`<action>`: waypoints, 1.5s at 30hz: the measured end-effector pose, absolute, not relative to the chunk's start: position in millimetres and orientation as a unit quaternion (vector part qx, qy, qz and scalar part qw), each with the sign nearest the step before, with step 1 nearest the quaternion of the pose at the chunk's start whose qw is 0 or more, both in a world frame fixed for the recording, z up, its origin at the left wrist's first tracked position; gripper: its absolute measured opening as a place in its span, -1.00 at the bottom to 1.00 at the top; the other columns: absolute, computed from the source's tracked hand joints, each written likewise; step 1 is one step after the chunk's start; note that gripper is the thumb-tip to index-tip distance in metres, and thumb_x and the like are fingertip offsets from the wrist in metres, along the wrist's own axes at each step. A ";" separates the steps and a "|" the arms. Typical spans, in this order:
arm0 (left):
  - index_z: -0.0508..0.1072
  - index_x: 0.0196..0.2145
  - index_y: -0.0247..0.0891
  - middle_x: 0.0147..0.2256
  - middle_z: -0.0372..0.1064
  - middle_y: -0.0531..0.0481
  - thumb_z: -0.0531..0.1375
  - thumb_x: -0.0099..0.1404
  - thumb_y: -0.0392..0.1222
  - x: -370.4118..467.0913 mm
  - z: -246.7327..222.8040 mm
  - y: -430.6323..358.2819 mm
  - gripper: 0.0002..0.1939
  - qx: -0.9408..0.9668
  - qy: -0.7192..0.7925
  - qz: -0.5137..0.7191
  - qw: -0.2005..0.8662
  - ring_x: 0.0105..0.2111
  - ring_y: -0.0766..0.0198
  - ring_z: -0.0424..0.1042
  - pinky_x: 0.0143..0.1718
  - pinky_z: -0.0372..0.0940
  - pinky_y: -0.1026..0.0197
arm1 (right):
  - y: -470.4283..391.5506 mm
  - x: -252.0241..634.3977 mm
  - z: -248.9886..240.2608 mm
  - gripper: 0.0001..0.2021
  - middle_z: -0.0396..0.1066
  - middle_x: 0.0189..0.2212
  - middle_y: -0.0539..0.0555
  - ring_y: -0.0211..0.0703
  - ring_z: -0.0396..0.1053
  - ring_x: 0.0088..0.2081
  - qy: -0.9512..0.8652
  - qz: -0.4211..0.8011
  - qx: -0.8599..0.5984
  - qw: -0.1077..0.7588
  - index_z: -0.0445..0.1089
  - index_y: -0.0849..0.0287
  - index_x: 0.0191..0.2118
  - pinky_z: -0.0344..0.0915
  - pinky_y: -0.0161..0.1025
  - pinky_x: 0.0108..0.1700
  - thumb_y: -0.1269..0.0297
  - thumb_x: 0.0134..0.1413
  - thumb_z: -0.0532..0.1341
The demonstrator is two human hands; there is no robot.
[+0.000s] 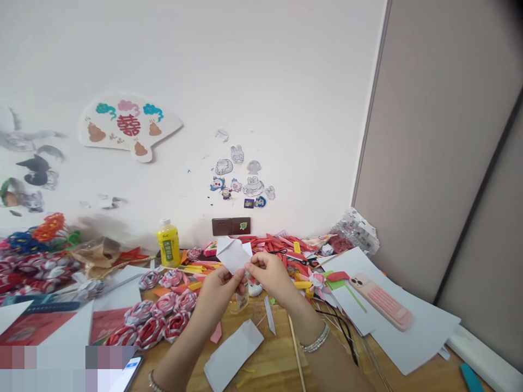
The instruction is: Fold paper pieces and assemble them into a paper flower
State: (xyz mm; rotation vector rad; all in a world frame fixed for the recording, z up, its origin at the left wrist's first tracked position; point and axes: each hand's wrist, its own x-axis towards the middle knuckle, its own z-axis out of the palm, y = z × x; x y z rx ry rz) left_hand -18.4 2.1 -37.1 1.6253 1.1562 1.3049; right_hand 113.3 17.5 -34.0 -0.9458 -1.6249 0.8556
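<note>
A small piece of folded white paper [233,256] is held up above the table, its top corners spread apart. My left hand [224,286] pinches its lower left edge between thumb and fingers. At the lower right corner, the thumb and fingers of my right hand [269,275] are closed on the same paper. Beneath my hands lies a stack of white paper rectangles [234,354] on the wooden table [272,373]. Partly hidden behind my left hand is a clear container [240,302].
Rolled red, pink and white paper flowers [151,332] lie at the left. A yellow bottle [168,245] stands by the wall. Colourful paper strips [281,247] are heaped behind my hands. A pink phone [382,302] rests on large white sheets [417,348] at right, near a thin stick [297,354].
</note>
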 end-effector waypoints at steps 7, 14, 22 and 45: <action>0.35 -0.62 -0.28 -0.70 0.32 0.07 0.18 0.02 0.00 -21.5 -30.8 0.0 -0.72 0.636 0.453 0.500 0.375 -0.64 0.27 0.32 -0.57 0.17 0.28 | 15.1 114.3 -31.5 -0.88 0.23 -0.64 -0.07 -0.33 0.18 -0.58 -0.673 0.363 -0.380 0.520 0.22 0.21 -0.56 0.10 -0.38 -0.53 0.32 -0.11 0.14; 0.36 -0.57 -0.29 -0.68 0.32 0.09 0.19 0.02 -0.03 -24.4 -30.8 1.9 -0.75 0.632 0.414 0.508 0.414 -0.63 0.29 0.31 -0.56 0.20 0.28 | 15.3 112.6 -31.8 -0.86 0.17 -0.67 -0.09 -0.33 0.14 -0.60 -0.674 0.364 -0.384 0.516 0.17 0.19 -0.57 0.06 -0.38 -0.55 0.30 -0.10 0.12; 0.30 -0.61 -0.26 -0.70 0.24 0.12 0.11 0.09 -0.01 -24.5 -29.0 -1.3 -0.73 0.669 0.452 0.500 0.313 -0.65 0.31 0.25 -0.59 0.12 0.30 | 11.3 115.3 -31.2 -0.78 0.16 -0.66 -0.09 -0.33 0.13 -0.57 -0.722 0.315 -0.368 0.494 0.14 0.19 -0.60 0.03 -0.38 -0.52 0.27 0.00 0.07; 0.34 -0.60 -0.28 -0.67 0.27 0.09 0.21 -0.03 0.03 -18.9 -27.3 -6.5 -0.70 0.563 0.419 0.581 0.412 -0.63 0.32 0.27 -0.55 0.22 0.28 | 3.2 101.8 -31.0 -0.78 0.23 -0.54 -0.02 -0.29 0.17 -0.47 -0.766 0.195 -0.399 0.465 0.11 0.17 -0.52 0.03 -0.36 -0.44 0.32 0.14 -0.05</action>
